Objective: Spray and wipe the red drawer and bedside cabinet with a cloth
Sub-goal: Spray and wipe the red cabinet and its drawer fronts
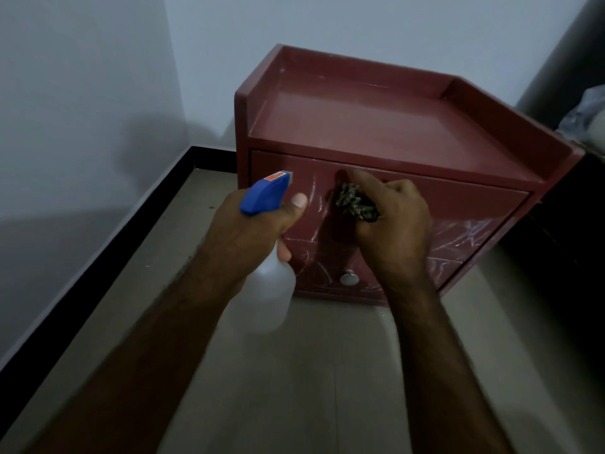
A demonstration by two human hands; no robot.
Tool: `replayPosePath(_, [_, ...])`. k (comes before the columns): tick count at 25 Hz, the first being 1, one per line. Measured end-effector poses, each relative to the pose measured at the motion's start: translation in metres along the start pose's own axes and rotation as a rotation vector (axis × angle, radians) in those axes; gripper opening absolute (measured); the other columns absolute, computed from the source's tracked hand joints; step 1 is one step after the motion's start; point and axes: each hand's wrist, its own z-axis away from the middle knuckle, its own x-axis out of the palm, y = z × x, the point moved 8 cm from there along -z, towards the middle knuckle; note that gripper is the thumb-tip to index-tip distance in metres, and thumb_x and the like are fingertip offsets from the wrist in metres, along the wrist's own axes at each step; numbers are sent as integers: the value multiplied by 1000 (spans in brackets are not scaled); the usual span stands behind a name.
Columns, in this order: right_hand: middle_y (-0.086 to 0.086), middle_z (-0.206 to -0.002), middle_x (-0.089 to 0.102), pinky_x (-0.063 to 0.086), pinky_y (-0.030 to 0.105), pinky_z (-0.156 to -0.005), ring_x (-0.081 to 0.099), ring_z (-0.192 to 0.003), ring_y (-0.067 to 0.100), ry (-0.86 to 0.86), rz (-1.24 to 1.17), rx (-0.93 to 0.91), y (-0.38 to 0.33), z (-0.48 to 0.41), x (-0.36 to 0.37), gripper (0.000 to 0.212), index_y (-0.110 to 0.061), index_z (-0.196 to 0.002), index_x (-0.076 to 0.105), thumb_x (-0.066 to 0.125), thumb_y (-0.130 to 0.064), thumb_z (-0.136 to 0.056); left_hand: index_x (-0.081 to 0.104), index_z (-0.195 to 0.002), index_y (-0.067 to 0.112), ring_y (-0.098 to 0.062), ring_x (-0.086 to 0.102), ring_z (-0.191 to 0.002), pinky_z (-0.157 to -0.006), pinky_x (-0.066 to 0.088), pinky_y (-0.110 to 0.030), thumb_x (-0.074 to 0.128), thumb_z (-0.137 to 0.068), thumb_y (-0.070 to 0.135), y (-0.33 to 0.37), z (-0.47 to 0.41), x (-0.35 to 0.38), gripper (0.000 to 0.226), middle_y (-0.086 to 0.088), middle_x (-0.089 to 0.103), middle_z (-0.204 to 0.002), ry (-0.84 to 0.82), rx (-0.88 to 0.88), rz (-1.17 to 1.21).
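Bedside cabinet (360,119): stands on the floor by the wall, directly ahead of both hands. Its long axis runs left to right, its right end skewed away.
Red drawer (458,208): upper front panel, facing the person. Whitish, wet-looking streaks cross it and the panel below.
Right hand (397,231): fingers curled round a bunched patterned cloth (355,204), which is pressed to the drawer front near its middle. This is the hand nearer the work.
Left hand (248,231): wrapped round the neck of the spray bottle (270,299), with the nozzle aimed at the drawer's left end from just short of it.
Turning relation: most streaks lie to the right of the cloth, so the stroke probably runs rightward along the panel.
Containers: both drawers look closed, so their contents are hidden. The bottle is translucent and its fill level is unclear.
Knob (349,278): on the lower panel, below the cloth.
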Motion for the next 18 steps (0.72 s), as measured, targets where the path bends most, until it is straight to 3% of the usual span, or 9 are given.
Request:
replayPosePath(3, [-3,-102,63,58,38,-76,64,-89,20,42,-124,34,2,2,1,74,-41,-134,67,69,-3,-71,61,-112,31,-24,74,-74,-78,40,-23,62,-94,53,2,-1,0,28,-21,71,-75,-12,4,17])
replayPosePath(6, [-6,-112,76,63,38,-88,75,-99,13,159,-647,374,38,12,-5,64,-31,-129,71,81,-3,-72,62,-117,21,-22,74,-75,-74,38,-21,61,-94,53,-2,-1,-3,40,-18,72,-73,-8,-11,5])
replayPosePath(9, [-1,-110,79,63,34,-78,78,-96,17,267,-1071,708,60,34,-2,64,-27,-124,69,89,-2,-69,62,-106,20,-26,73,-70,-72,40,-21,65,-93,51,-7,0,-7,34,-22,72,-80,10,-12,18])
replayPosePath(11, [12,-118,76,63,42,-80,77,-99,27,220,-1255,868,62,51,10,63,-15,-133,62,86,-1,-76,62,-102,24,-27,72,-63,-76,50,-28,68,-91,51,-10,0,-7,30,-24,71,-87,5,4,37])
replayPosePath(14, [23,-127,70,58,57,-90,72,-109,40,40,-1450,967,47,67,25,70,-7,-140,55,83,-5,-76,58,-95,39,-20,70,-59,-86,60,-52,70,-78,60,-12,-1,-4,30,-12,72,-82,4,2,66])
replayPosePath(18, [22,-126,71,58,57,-96,71,-114,41,-41,-1531,1001,30,80,36,72,-6,-138,59,81,2,-70,60,-91,45,-20,70,-59,-89,58,-57,72,-74,65,-14,-1,-4,29,5,73,-73,-4,13,88])
